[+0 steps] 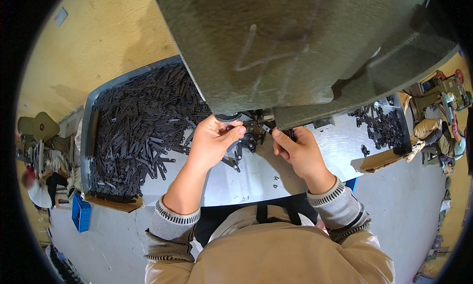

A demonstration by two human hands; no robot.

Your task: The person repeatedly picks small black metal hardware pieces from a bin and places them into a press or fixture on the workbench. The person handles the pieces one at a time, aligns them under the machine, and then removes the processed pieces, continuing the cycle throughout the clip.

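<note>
Both my hands are raised under the lower edge of a big green-grey machine head [286, 52], with bare fingers. My left hand [211, 140] is closed, thumb against fingers, on a dark metal strip [252, 128]. To its right, my right hand [303, 153] is closed too, its thumb and forefinger pinching a small dark part at the other side of the tooling. The machine's shadow makes it hard to see where the held parts end. A great heap of black flat metal strips with holes [143, 124] lies left of my left hand.
A smaller heap of black parts [377, 124] lies at the right of the pale metal worktable [221, 188]. Cardboard [382, 162] edges that side. A blue crate [80, 213] stands on the floor at left. Other people sit at machines far left and far right.
</note>
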